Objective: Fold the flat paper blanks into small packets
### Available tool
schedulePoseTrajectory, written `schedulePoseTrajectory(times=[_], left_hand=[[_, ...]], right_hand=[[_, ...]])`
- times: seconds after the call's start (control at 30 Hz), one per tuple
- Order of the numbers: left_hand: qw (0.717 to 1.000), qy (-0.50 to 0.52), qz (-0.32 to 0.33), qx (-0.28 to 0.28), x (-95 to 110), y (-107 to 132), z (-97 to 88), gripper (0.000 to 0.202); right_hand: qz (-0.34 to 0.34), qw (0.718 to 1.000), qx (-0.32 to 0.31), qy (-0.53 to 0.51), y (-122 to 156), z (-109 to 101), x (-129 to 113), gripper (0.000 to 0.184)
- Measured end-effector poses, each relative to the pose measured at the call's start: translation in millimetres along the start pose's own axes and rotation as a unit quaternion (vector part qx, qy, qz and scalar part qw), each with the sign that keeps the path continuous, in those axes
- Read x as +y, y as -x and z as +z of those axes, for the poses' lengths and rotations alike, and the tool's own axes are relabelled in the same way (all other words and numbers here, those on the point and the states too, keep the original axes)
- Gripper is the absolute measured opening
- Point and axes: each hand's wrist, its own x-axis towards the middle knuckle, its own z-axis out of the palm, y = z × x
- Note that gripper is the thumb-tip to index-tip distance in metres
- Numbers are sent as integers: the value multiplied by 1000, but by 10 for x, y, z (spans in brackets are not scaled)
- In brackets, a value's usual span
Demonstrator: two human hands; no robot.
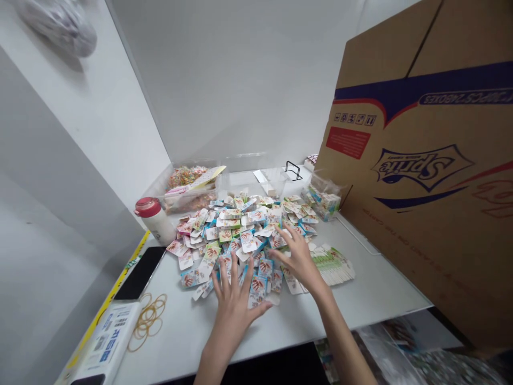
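A heap of small printed cardboard boxes (pixel 230 223) in white, blue, green and pink covers the middle of the table. Many have their end flaps up. My left hand (pixel 233 297) lies over the near edge of the heap, its fingers spread. Farther right, my right hand (pixel 297 256) reaches over the heap with fingers apart, holding nothing I can see. Whether the fingertips press on the boxes I cannot tell. Beside my right wrist, a fanned row of flat green-and-white cartons (pixel 331 263) lies on the table.
A large brown carton (pixel 417 187) walls off the right. A red-lidded bottle (pixel 155 220), phone (pixel 140 272), rubber bands (pixel 149 318) and white box (pixel 105 339) line the left. Behind stand a clear plastic bin (pixel 190 199), a bag of boxes (pixel 324 200) and a black wire stand (pixel 293 170).
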Motion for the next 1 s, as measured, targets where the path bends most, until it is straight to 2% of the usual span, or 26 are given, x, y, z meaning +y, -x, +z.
schedulePoseTrajectory(times=[0.07, 0.13, 0.23, 0.37, 0.5, 0.63, 0.83, 1.0], left_hand=[[999, -48, -4, 5, -52, 97, 116, 102], [997, -71, -15, -7, -116, 145, 195, 97], [996, -72, -35, -36, -203, 126, 253, 84], [994, -51, -61, -74, -284, 30, 304, 79], [993, -45, -69, -85, -348, -75, 357, 75], [991, -51, -79, -97, -374, -191, 391, 70], [988, -59, -104, -102, -349, -367, 443, 58], [989, -74, -103, -82, -361, -488, 515, 43]], right_hand=[[-17, 995, -80, 60, 199, 17, 26, 90], [-29, 983, -145, 110, 338, 64, 16, 114], [-31, 966, -203, 159, 392, 186, -37, 129], [-17, 962, -199, 187, 281, 359, -60, 127], [-16, 964, -178, 195, 161, 455, -5, 125], [-16, 967, -170, 189, 65, 452, 26, 122], [-1, 968, -193, 158, -113, 425, 91, 122], [-36, 982, -159, 99, -224, 435, 212, 114]])
